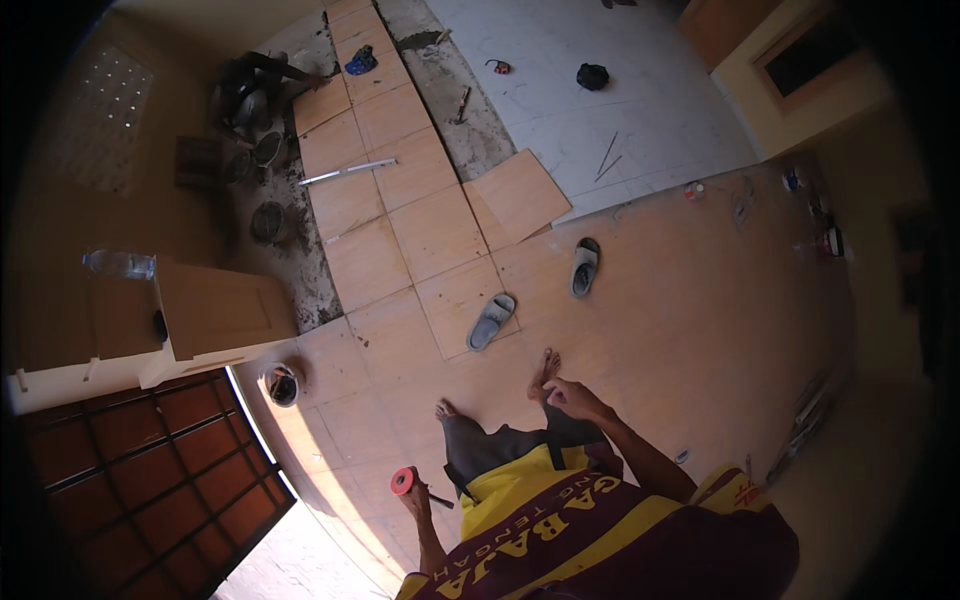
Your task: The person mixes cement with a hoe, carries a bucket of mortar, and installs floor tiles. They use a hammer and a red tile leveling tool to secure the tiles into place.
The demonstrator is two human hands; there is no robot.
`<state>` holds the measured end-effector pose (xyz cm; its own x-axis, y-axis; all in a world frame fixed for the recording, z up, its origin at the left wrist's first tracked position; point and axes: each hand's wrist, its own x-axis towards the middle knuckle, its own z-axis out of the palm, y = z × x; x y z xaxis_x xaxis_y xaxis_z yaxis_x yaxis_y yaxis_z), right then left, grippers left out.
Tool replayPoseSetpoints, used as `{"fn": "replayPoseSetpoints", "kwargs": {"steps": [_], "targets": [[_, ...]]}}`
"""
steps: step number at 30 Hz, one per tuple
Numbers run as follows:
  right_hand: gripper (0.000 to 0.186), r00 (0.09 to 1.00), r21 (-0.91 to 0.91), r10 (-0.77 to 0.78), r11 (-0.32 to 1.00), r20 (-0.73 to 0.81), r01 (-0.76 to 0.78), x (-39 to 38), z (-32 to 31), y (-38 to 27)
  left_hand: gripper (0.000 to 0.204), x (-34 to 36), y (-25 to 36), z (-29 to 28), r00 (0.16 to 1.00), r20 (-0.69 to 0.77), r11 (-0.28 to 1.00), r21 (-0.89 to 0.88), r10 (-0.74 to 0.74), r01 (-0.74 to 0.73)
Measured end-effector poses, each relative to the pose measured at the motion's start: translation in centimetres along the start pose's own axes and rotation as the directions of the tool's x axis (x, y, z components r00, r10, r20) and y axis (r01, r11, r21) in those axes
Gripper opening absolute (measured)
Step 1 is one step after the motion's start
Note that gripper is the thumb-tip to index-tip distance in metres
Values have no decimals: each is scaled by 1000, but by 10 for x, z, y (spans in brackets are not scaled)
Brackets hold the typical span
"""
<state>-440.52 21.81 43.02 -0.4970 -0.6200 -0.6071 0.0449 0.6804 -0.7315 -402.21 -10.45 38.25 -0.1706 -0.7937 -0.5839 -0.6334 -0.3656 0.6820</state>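
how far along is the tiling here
Done: a long run of tan tiles lies set toward the far end, with more tiled floor underfoot. In hand: the left hand grips a red roll; the right hand rests at the trouser leg, holding nothing visible. Left: a strip of bare grey mortar bed beside the run is uncovered, and one loose tile lies askew at its near end, unset.

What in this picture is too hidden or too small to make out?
- Left hand, head view: it holds a red roll, but the dark tool beneath is mostly hidden by the hand.
- Right hand: its fingers fold at the trousers, grip unclear.
- Small items along the far wall: too small and blurred.
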Motion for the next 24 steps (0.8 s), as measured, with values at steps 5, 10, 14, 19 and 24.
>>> {"fn": "replayPoseSetpoints", "kwargs": {"steps": [5, 10, 14, 19, 24], "targets": [[32, 740, 81, 350, 924, -574, -374, -45, -231, 180, 15, -69, -29, 78, 964, 175, 975, -62, -198, 212], [28, 337, 724, 694, 688, -637, -49, -89, -355, 300, 9, -67, 11, 197, 938, 266, 975, 38, -222, 220], [28, 491, 725, 734, 638, -469, -261, -107, -344, 296, 12, -9, 103, 311, 937, 272, 964, 209, -219, 165], [28, 649, 718, 746, 533, -150, -447, -61, -326, 274, 22, 129, 273, 477, 799, 202, 799, 103, 567, -593], [27, 655, 589, 750, 572, -93, -571, -23, -465, 261, 38, 85, 539, 692, 825, 391, 899, -16, 408, -437]]}}
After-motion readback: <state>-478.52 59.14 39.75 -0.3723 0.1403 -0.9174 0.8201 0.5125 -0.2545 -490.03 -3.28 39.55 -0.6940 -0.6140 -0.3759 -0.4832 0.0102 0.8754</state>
